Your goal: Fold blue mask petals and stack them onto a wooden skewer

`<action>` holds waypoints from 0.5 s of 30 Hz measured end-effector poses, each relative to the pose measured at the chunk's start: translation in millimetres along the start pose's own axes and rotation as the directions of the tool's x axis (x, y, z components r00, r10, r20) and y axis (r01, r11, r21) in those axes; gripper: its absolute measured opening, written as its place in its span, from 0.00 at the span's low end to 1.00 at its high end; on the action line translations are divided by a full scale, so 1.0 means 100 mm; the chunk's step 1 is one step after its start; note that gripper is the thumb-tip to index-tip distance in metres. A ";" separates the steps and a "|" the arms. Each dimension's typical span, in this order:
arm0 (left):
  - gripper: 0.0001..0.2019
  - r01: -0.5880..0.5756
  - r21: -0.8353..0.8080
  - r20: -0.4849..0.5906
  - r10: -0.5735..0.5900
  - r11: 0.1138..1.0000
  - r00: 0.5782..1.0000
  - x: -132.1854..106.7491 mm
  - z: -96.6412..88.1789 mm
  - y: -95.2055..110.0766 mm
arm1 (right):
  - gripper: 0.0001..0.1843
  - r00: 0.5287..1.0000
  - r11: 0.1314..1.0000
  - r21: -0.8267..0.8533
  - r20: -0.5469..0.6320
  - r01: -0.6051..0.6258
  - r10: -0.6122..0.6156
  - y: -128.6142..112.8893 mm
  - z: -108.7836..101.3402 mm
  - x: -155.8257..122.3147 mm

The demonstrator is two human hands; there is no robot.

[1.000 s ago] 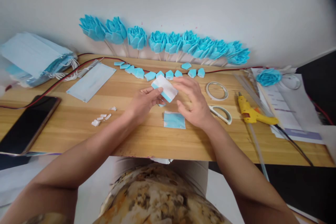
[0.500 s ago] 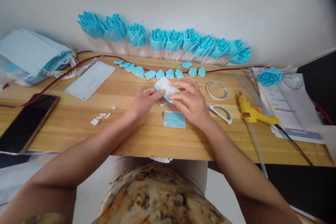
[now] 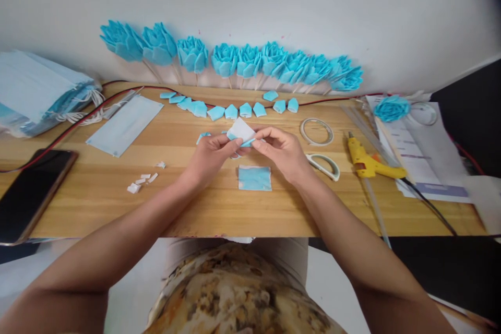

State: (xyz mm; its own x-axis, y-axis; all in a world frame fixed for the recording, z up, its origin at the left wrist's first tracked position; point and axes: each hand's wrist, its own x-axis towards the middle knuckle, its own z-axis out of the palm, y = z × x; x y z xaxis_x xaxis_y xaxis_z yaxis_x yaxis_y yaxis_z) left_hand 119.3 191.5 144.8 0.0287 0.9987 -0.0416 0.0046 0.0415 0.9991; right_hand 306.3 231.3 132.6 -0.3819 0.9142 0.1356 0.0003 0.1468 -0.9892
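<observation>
Between my two hands is a small piece of mask fabric (image 3: 241, 129), white on the face toward me with blue folded over along its lower edge. My left hand (image 3: 211, 156) pinches its left side between thumb and fingers. The right side is pinched by my right hand (image 3: 279, 150). Just below lies a flat blue fabric rectangle (image 3: 254, 178). Partly hidden beside my right hand are scissors, with a white handle (image 3: 326, 166) showing. Beyond my hands runs a row of folded blue petals (image 3: 230, 111).
Blue fabric flowers (image 3: 225, 60) on sticks lean along the wall. At left are a mask stack (image 3: 35, 83), a flat mask (image 3: 124, 125), white scraps (image 3: 135, 187) and a phone (image 3: 35, 188). Rightward lie a tape roll (image 3: 317, 131), a yellow glue gun (image 3: 364, 159) and papers (image 3: 434, 162).
The fabric piece has turned in my hands, with a corner now pointing up and the blue fold along the bottom. The whole view has shifted slightly.
</observation>
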 end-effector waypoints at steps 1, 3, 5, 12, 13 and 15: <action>0.18 0.001 0.007 0.006 -0.001 1.000 1.000 0.00 0.00 0.00 | 0.13 1.000 1.000 -0.003 -0.010 -0.015 0.015 0.01 0.00 0.00; 0.16 0.000 0.017 0.012 0.000 1.000 1.000 -0.01 0.01 0.00 | 0.13 0.999 0.999 -0.007 -0.025 -0.041 0.040 0.01 0.00 0.00; 0.17 -0.003 0.022 0.016 0.002 1.000 1.000 -0.01 0.01 0.01 | 0.13 0.998 0.999 -0.004 -0.031 -0.052 0.052 0.00 0.01 0.00; 0.23 0.026 0.043 0.011 -0.027 0.999 1.000 -0.01 0.02 0.05 | 0.16 0.999 0.996 0.079 -0.022 -0.046 0.048 -0.03 0.02 0.01; 0.23 0.021 0.036 0.014 -0.022 0.999 1.000 -0.02 0.02 0.05 | 0.18 0.999 0.995 0.089 -0.018 -0.049 0.050 -0.03 0.02 0.01; 0.24 0.009 0.023 0.029 -0.010 1.000 1.000 -0.02 0.01 0.05 | 0.22 0.999 0.995 0.090 -0.017 -0.041 0.043 -0.04 0.01 0.01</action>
State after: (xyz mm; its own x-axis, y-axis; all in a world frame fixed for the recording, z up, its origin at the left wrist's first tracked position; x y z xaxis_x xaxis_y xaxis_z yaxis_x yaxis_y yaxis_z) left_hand 120.0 190.0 149.9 0.0576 0.9970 -0.0515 0.0274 0.0500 0.9984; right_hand 304.5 231.1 136.8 -0.3655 0.9261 0.0938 -0.0668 0.0744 -0.9950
